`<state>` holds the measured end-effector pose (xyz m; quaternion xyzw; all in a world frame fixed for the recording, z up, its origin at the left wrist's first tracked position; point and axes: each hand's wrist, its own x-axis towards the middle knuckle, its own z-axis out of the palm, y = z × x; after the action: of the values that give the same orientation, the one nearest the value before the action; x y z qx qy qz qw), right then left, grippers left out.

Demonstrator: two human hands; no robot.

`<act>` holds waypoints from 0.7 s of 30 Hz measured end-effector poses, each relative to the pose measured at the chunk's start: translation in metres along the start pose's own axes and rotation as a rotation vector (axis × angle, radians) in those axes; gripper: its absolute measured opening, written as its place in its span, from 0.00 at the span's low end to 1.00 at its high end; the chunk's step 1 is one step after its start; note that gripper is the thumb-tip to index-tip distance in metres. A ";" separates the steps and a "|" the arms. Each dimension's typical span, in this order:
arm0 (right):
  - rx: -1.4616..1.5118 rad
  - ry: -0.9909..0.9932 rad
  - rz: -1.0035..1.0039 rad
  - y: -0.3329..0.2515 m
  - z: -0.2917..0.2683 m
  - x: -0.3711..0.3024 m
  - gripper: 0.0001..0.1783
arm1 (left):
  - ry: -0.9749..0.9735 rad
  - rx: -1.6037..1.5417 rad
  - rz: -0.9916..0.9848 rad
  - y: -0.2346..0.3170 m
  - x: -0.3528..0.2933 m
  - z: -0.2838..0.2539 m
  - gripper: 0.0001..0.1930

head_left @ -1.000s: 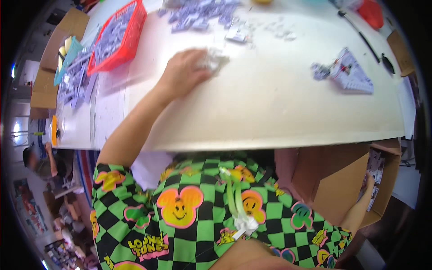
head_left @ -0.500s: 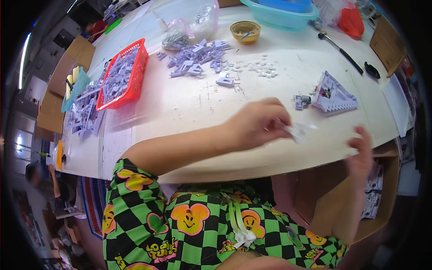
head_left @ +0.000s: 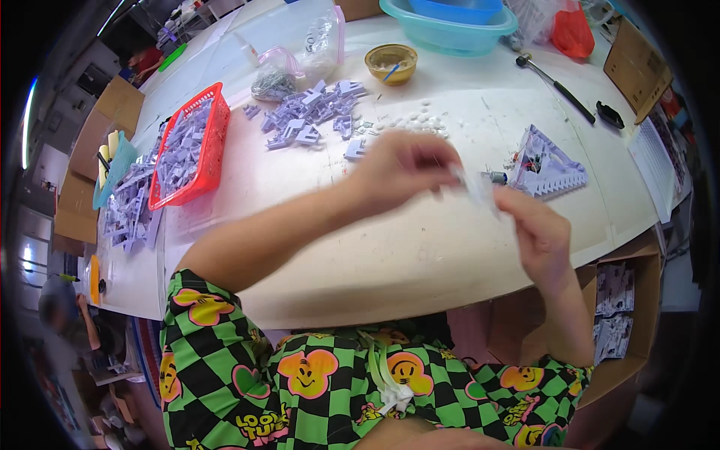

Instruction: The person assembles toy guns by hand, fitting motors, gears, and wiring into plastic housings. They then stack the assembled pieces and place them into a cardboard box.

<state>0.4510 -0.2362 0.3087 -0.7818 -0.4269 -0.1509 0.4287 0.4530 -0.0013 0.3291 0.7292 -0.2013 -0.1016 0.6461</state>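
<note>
A small, whitish, see-through piece, perhaps thin plastic (head_left: pixel 478 187), is stretched between my hands above the table; motion blurs it. My left hand (head_left: pixel 401 171) pinches its left end with closed fingers. At its lower right end, my right hand (head_left: pixel 538 234) has thumb and fingers pressed together on it. Just beyond the right hand lies a lavender triangular plastic assembly (head_left: pixel 551 166) with a toothed edge and a small silver motor-like part (head_left: pixel 495 178) beside it. Past the left hand are small white round pieces (head_left: pixel 416 122) and a pile of lavender plastic parts (head_left: pixel 311 112).
A red basket (head_left: pixel 217 142) of lavender parts stands left, beside more loose parts (head_left: pixel 131 206). Toward the back are clear bags (head_left: pixel 274 81), a yellowish bowl (head_left: pixel 391 64) and a turquoise basin (head_left: pixel 450 34). A black-handled hammer-like tool (head_left: pixel 559 86) lies right. Below the table edge sits an open carton (head_left: pixel 630 360).
My right hand has come in from the right and taken the whitish piece's other end. My left hand, still pinching it, has risen slightly and moved left.
</note>
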 end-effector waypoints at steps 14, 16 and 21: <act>-0.359 0.770 0.943 0.120 -0.283 -0.274 0.17 | 0.674 1.411 0.088 -0.086 0.151 -0.255 0.09; -0.310 0.817 1.046 0.127 -0.294 -0.318 0.18 | 0.694 1.377 0.039 -0.083 0.163 -0.254 0.09; -0.343 0.941 1.258 0.111 -0.284 -0.327 0.18 | 0.740 1.206 0.516 -0.064 0.232 -0.234 0.07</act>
<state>0.3836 -0.6691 0.2180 -0.7853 0.3480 -0.2584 0.4422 0.7670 0.1164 0.3262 0.8728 -0.1562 0.4325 0.1637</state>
